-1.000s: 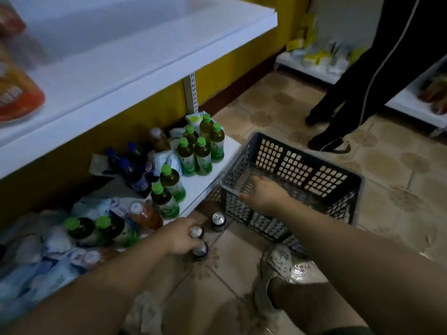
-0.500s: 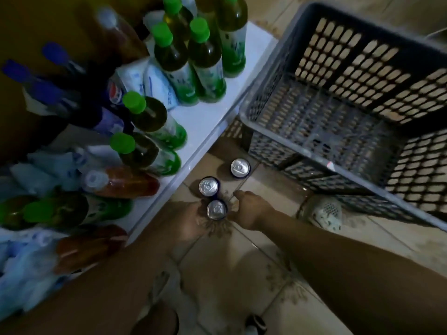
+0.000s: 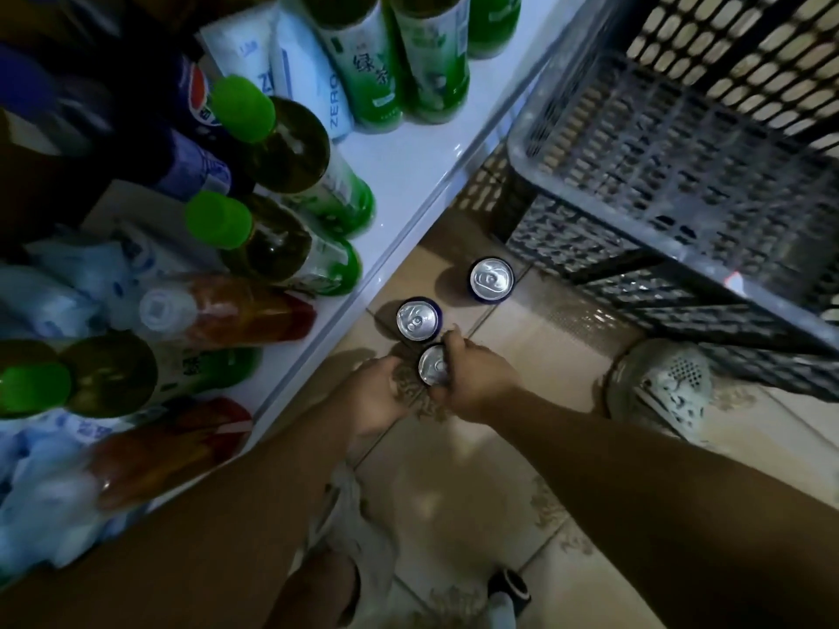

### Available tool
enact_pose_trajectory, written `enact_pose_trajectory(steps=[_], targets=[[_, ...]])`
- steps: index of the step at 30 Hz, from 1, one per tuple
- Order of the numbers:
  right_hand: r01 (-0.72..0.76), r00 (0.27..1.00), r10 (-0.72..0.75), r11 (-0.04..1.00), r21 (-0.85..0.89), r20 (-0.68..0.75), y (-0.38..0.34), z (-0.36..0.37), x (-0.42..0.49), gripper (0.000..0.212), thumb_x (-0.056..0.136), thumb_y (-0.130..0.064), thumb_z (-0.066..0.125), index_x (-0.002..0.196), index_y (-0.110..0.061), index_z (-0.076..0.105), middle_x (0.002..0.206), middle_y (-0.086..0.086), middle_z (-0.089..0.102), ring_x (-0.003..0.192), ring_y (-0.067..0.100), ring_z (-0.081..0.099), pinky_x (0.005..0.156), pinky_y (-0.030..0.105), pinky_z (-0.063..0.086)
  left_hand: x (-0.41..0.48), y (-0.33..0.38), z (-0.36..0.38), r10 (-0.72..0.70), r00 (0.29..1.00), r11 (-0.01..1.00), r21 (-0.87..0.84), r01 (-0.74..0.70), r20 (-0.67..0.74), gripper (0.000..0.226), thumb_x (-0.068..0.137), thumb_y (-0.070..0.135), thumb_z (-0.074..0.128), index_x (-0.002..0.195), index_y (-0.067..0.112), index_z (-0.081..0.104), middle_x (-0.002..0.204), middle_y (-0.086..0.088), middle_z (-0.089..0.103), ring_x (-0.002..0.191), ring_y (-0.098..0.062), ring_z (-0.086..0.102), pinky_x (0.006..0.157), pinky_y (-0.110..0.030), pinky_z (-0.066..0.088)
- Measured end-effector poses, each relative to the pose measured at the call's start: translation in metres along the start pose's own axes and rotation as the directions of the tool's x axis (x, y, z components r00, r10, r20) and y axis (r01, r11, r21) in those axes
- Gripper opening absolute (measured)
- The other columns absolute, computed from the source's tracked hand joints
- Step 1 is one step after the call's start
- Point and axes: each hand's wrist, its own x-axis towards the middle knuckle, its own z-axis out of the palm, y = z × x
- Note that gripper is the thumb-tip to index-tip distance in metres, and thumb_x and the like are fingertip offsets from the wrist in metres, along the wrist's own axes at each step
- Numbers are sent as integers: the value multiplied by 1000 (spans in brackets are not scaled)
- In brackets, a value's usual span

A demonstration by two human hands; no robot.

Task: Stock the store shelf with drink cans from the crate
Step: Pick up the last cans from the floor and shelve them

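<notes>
Reaching down to the tiled floor, I have the white shelf off to the left of my fingers, crowded with green-capped bottles, some upright, some lying on their sides. My left hand sits just left of the nearest can. Its fingers turn down and away from me, so I cannot tell whether they are curled tight or touch the can at all. My right hand grips that can from the right, fingers curled over its far rim and thumb hooked round its near side. The can is upright between my two hands. Just beyond my fingertips stands a second can, and a third can sits further out to the right, near the foot of the grey crate. Right of my right hand is a pale shoe, beside the crate.
</notes>
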Motion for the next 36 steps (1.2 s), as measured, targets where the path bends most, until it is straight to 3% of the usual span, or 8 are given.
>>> enact_pose_trajectory(steps=[6,10,12,16,19,25,30,36], targets=[[-30,984,80,957,287,-161,-9,-61,-73,49,82,-42,63,121,-19,43,117,8,61,106,32,57,78,34,44,-51,31,-18,55,998,992,-113,-57,-16,51,78,13,72,124,23,52,102,15,51,84,5,49,66,2,34],[69,938,91,897,437,-334,-33,-108,-132,54,86,-40,62,135,-24,43,123,4,59,113,26,55,91,35,46,-102,65,-40,164,986,972,-166,-167,-32,79,68,27,77,138,27,42,129,8,54,120,-16,53,104,-30,39],[152,913,79,845,513,-400,-49,-131,-162,51,89,-34,61,135,-23,45,116,-2,55,108,19,54,90,32,46,-134,79,-52,209,974,941,-252,-224,-88,70,63,25,80,126,31,49,120,11,61,111,-10,59,99,-34,46],[333,856,39,721,607,-515,-90,-176,-224,38,90,-29,60,128,-28,50,114,0,58,101,17,59,86,34,52,-216,111,-80,294,924,873,-325,-364,-246,64,73,6,77,124,26,43,107,13,59,92,4,58,72,-7,47],[474,806,26,568,672,-591,-127,-207,-273,38,91,-29,60,127,-26,49,114,2,58,94,13,62,77,30,55,-281,130,-97,336,850,815,-326,-479,-407,63,73,6,78,122,26,43,100,17,57,91,4,57,64,-5,45],[700,672,-196,481,527,-714,-203,-249,-370,62,74,-35,81,124,-25,46,110,-4,61,96,12,64,82,31,56,-402,149,-126,315,588,715,-221,-663,-745,62,66,17,84,114,28,47,100,17,59,92,-2,59,74,-18,47],[797,542,-352,503,335,-763,-265,-260,-438,65,76,-31,79,132,-24,45,112,-3,57,95,12,61,83,31,55,-479,128,-136,299,492,636,-214,-741,-818,61,71,13,81,116,29,44,109,11,61,97,-2,60,81,-21,48],[860,474,-512,442,254,-716,-336,-240,-482,65,75,-29,79,131,-25,47,108,-4,58,91,8,60,81,29,53,-554,78,-137,220,392,673,-152,-723,-893,67,75,13,78,125,30,37,113,11,58,92,7,54,68,-8,45]])
